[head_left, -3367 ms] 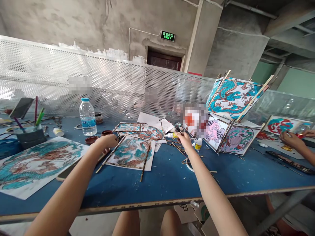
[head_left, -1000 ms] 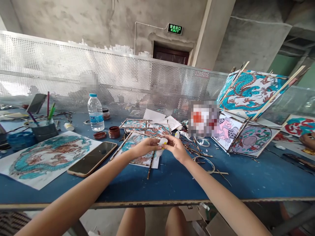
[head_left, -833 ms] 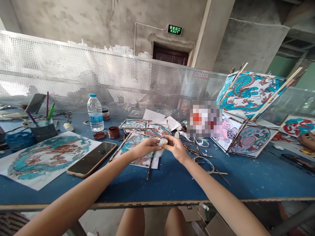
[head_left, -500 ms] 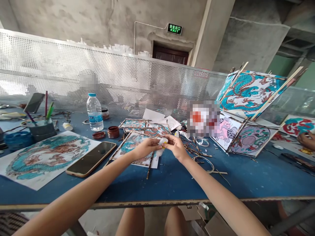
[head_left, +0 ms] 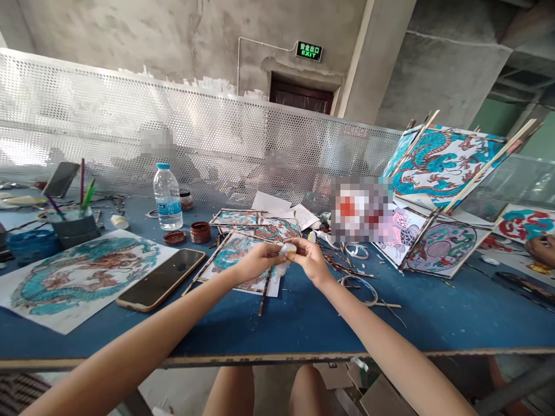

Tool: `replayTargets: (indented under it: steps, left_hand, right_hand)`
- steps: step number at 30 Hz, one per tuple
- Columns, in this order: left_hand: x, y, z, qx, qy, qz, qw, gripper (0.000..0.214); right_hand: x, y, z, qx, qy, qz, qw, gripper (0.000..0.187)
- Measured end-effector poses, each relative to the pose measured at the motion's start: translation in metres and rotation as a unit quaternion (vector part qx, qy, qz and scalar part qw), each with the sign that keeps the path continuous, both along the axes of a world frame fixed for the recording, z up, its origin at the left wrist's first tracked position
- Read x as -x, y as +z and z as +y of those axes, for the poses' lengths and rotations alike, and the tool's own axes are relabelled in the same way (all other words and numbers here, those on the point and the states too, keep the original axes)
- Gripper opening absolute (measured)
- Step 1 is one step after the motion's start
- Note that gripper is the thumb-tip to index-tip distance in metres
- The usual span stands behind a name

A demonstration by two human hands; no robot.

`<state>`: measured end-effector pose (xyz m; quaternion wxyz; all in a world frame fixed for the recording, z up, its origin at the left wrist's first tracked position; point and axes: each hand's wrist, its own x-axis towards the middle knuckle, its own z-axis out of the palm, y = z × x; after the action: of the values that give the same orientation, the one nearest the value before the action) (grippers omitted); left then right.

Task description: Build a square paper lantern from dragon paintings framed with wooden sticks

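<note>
My left hand (head_left: 259,263) and my right hand (head_left: 311,263) meet over the table's middle, both closed on a small white translucent plastic bottle (head_left: 287,252) with a yellow mark. Fingers cover part of it, so its full shape is hidden. Just below lies a sheet painted with a blue and brown dragon (head_left: 234,254), edged with thin dark sticks. One dark stick (head_left: 263,292) crosses its right side and points toward me. Behind it are smaller stick-framed dragon pictures (head_left: 277,229).
Left are a phone (head_left: 161,280), a dragon painting (head_left: 87,277), a water bottle (head_left: 167,199), a brown paint jar (head_left: 200,233) and a brush cup (head_left: 76,231). Right are loose sticks (head_left: 347,268), tape rolls (head_left: 362,290) and a stick-framed lantern (head_left: 442,242). Another person's hand (head_left: 541,249) shows far right.
Both hands stay almost in place with the small bottle between them. The view has shifted very slightly.
</note>
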<state>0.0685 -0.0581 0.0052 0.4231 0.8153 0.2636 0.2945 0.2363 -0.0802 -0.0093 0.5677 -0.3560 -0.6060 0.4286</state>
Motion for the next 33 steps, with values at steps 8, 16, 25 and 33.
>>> replayTargets:
  steps: [8, 16, 25, 33]
  left_hand:
    - [-0.001, 0.007, -0.005, 0.028, -0.001, -0.013, 1.000, 0.030]
    - [-0.002, 0.008, -0.003, 0.028, 0.015, -0.014, 0.999, 0.034]
    - [0.011, 0.020, 0.001, 0.157, -0.065, -0.058, 0.984, 0.048]
    - [0.008, 0.019, -0.007, 0.097, -0.066, -0.043, 0.992, 0.038]
  right_hand:
    - [0.000, 0.000, 0.000, -0.008, 0.000, -0.004, 1.000, 0.029]
    - [0.002, 0.000, 0.000, -0.009, -0.001, 0.009, 1.000, 0.030]
    - [-0.004, 0.011, -0.002, -0.034, 0.068, 0.008, 0.997, 0.034]
    - [-0.009, 0.014, -0.009, -0.079, 0.098, -0.062, 0.990, 0.028]
